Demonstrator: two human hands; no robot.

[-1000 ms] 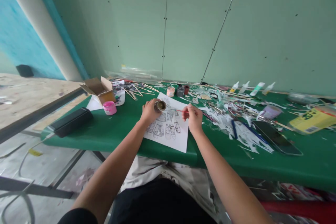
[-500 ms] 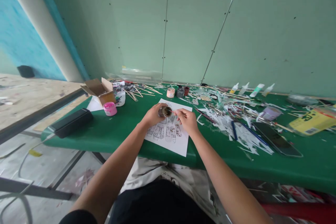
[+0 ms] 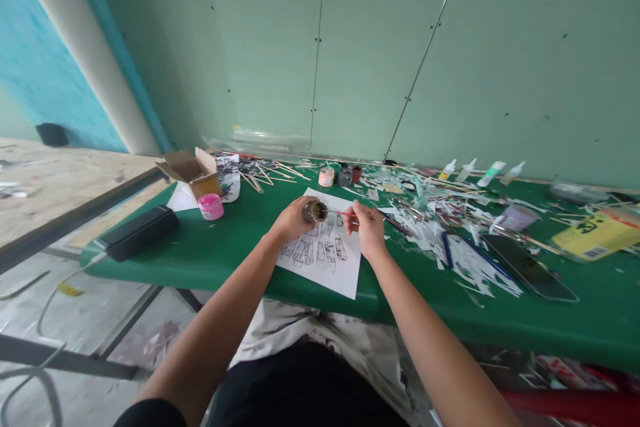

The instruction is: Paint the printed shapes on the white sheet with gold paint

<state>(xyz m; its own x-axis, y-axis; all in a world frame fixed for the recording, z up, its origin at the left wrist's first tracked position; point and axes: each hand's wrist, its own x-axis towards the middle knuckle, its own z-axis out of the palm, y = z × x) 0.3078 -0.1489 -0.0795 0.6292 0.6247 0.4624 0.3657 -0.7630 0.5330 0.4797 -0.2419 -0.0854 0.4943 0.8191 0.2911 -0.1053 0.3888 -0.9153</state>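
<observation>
Head view. My left forearm (image 3: 227,303) rises from the lower left, angled inward and away from my body; a black sleeve (image 3: 153,413) ends at its near part. My left hand (image 3: 291,221) is closed around the side of an open jar (image 3: 311,212), gripping it above the printed sheet (image 3: 340,281). The jar is tilted, its mouth turned toward my right hand. Dark residue marks the inner wall; the depth of the contents cannot be read.

My right forearm (image 3: 423,323) mirrors the left, rising from the lower right. My right hand (image 3: 369,227) is closed in a pinch, fingers curled, gripping a thin red tool (image 3: 345,213). The tool lies nearly level and points left at the jar mouth; its tip is too small to tell whether it touches the rim. The right hand is at the sheet's right edge, just beside the jar; the two hands are apart.

The sheet lies on the green table (image 3: 240,257) in front of me, its rows of line drawings partly covered by my hands. A pink jar (image 3: 211,207) stands to the left of my left hand. White paper scraps (image 3: 480,265) lie to the right of my right hand.
</observation>
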